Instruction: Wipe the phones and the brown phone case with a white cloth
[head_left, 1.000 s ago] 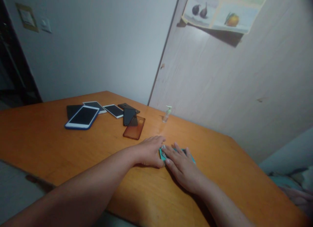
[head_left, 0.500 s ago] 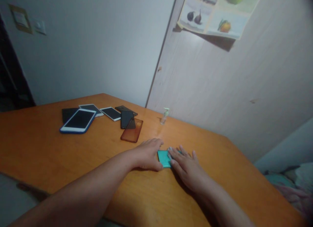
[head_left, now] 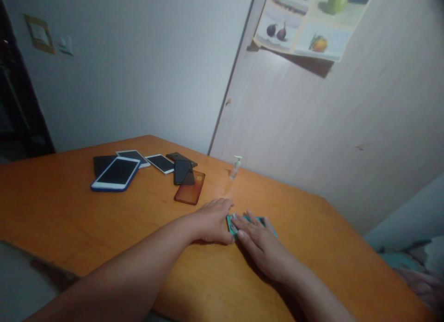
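Note:
A flat teal phone case (head_left: 230, 228) lies on the table, much of it covered by my right hand. My left hand (head_left: 213, 221) rests at its left end, thumb at the near corner and fingers at the far one, gripping it. My right hand (head_left: 258, 238) lies over the case with fingers stretched, pressing a small white wipe (head_left: 233, 218) against its left part. Only a bit of the wipe shows at the fingertips. A dark patch (head_left: 262, 221) is visible at the case's far right part.
Beyond my hands stands a small clear pump bottle (head_left: 234, 168) on the wooden table (head_left: 138, 220). To its left lie a see-through brown phone case (head_left: 190, 190), a blue-edged tablet (head_left: 116, 174), a white phone (head_left: 161, 163) and several dark flat devices.
My right hand has slid left along the teal case with the wipe, bringing the case's right part into view. My left hand keeps its place at the left end. The view has shifted slightly.

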Demonstrator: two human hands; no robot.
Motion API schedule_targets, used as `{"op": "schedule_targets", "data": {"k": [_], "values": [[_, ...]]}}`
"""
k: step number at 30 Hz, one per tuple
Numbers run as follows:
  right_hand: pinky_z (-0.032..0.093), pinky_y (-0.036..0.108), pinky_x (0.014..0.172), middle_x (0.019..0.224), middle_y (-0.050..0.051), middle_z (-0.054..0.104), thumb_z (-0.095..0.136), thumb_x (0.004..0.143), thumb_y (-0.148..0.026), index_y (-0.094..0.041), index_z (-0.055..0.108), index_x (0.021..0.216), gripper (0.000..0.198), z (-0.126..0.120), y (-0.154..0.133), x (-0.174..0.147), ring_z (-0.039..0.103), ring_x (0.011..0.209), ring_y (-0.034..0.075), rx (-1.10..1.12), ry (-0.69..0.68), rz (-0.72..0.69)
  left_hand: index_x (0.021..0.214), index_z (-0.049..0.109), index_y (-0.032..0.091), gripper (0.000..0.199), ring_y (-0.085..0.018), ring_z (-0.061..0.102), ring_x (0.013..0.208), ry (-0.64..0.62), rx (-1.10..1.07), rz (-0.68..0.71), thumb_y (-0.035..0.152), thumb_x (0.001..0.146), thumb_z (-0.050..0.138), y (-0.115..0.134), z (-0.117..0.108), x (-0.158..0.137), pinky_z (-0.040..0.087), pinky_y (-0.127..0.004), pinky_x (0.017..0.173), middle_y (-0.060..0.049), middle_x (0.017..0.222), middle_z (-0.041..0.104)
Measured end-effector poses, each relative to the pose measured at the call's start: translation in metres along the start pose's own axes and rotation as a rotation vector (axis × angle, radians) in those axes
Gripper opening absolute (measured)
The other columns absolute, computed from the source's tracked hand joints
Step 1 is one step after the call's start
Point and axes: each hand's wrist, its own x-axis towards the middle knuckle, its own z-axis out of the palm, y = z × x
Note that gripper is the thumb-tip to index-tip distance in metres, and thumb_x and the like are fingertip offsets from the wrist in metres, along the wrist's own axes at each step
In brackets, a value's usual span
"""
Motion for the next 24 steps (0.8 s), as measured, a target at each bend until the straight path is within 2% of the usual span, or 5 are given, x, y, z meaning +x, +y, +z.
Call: {"op": "schedule_targets", "data": {"k": [4,11,16,18,24], "values": [[0.005,0.069,0.116,0.158,0.001,0.035,0.022,0.102,-0.059,-0.032,0.038,0.152,0.059,0.001,0.018,0.005,0.016,0.15,0.034,-0.03,0.071,0.151,0.136,0.047,0.016,0.087,-0.036,0.054,0.123,-0.003,-0.007,-0.008,0.047,0.06,0.075,0.0,0.0,0.001,0.047,-0.043,0.101,-0.015,0.132,0.058],[0.004,0.068,0.117,0.162,-0.002,0.027,0.021,0.102,-0.058,-0.038,0.028,0.154,0.056,0.001,-0.006,-0.001,0.011,0.151,0.031,-0.029,-0.026,-0.058,0.142,0.042,0.015,0.091,-0.036,0.049,0.13,0.0,-0.022,0.006,0.046,0.062,0.073,-0.001,0.002,0.0,0.044,-0.044,0.106,-0.015,0.14,0.054],[0.001,0.074,0.112,0.159,0.004,0.032,0.022,0.101,-0.057,-0.026,0.036,0.153,0.062,-0.004,0.03,-0.001,0.009,0.151,0.038,-0.181,0.076,0.3,0.139,0.045,0.016,0.09,-0.036,0.053,0.125,0.003,-0.009,-0.009,0.044,0.059,0.075,0.001,0.001,0.0,0.047,-0.042,0.101,-0.014,0.132,0.059],[0.0,0.075,0.112,0.16,0.005,0.03,0.023,0.101,-0.056,-0.023,0.035,0.154,0.063,-0.005,0.036,-0.003,0.007,0.151,0.038,-0.209,0.087,0.357,0.136,0.048,0.017,0.085,-0.035,0.055,0.122,0.001,-0.004,-0.003,0.042,0.06,0.075,0.001,0.0,0.0,0.048,-0.042,0.1,-0.013,0.13,0.06],[0.001,0.062,0.119,0.163,0.001,0.021,0.023,0.1,-0.061,-0.03,0.023,0.157,0.065,-0.006,-0.003,-0.018,0.007,0.152,0.031,-0.028,-0.083,-0.012,0.131,0.051,0.019,0.076,-0.033,0.057,0.119,0.019,0.01,0.004,0.041,0.062,0.074,0.003,0.0,-0.002,0.047,-0.041,0.1,-0.012,0.128,0.06]]}}
